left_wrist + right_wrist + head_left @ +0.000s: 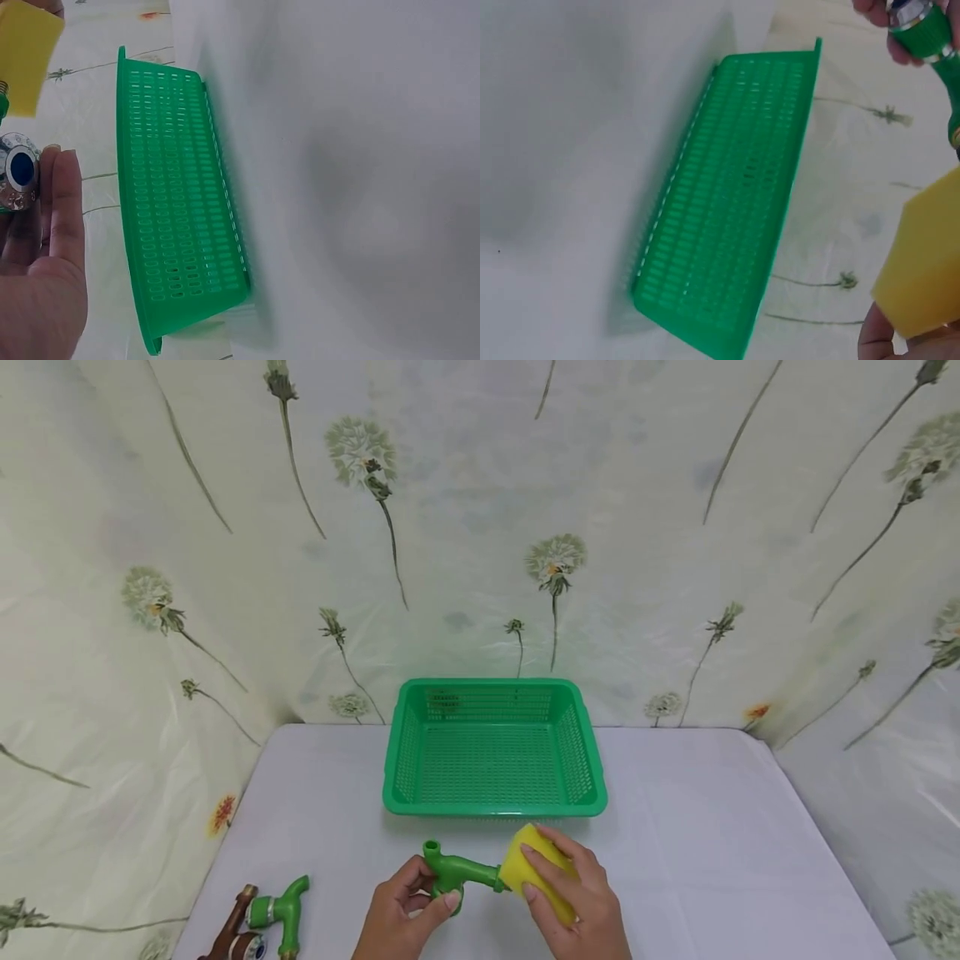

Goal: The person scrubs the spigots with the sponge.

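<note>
My left hand grips a green tap by its round knob end, holding it above the table in front of the basket. In the left wrist view the knob's chrome cap with a blue centre shows beside the fingers. A yellow sponge is held in my right hand, fingers curled over it. The sponge touches the threaded end of the tap. In the right wrist view the sponge covers part of that hand.
A green plastic basket stands behind the hands on the white-covered table. At the front left lie another green tap and a brown tap, close together. A flower-patterned curtain hangs behind the table.
</note>
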`<control>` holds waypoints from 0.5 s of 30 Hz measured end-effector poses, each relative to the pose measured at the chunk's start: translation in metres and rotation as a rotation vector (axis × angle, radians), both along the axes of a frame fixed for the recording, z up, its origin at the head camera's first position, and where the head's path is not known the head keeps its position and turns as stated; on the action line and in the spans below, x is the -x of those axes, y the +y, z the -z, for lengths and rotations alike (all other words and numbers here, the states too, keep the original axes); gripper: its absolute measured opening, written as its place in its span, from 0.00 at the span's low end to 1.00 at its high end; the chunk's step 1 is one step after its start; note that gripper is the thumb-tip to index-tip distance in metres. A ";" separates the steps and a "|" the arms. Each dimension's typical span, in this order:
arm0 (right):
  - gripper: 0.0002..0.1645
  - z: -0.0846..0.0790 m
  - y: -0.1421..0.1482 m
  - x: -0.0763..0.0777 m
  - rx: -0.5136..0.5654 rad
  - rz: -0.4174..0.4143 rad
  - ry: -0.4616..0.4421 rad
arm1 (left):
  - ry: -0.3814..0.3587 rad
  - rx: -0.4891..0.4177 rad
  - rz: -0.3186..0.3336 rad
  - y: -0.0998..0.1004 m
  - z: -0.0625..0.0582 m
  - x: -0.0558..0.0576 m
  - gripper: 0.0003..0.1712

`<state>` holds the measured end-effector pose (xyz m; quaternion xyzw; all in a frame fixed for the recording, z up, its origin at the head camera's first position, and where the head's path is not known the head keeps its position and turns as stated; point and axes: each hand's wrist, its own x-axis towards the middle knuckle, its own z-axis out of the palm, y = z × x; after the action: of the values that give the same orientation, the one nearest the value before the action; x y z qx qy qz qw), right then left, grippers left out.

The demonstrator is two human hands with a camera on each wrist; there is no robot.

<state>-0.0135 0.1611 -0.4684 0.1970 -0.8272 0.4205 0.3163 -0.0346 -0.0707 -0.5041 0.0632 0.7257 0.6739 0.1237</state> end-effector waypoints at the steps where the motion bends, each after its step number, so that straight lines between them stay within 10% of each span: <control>1: 0.27 -0.005 0.001 -0.001 0.001 0.011 -0.019 | 0.000 0.000 0.007 0.000 0.000 0.000 0.15; 11: 0.26 0.008 0.010 -0.001 0.035 -0.177 -0.045 | 0.038 -0.021 0.056 -0.002 0.002 0.001 0.13; 15: 0.23 0.014 0.018 0.003 0.032 -0.167 -0.227 | 0.072 -0.013 0.089 0.000 0.004 0.000 0.12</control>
<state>-0.0162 0.1795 -0.4828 0.2113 -0.8316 0.4781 0.1875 -0.0348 -0.0711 -0.5085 0.1207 0.7218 0.6696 0.1269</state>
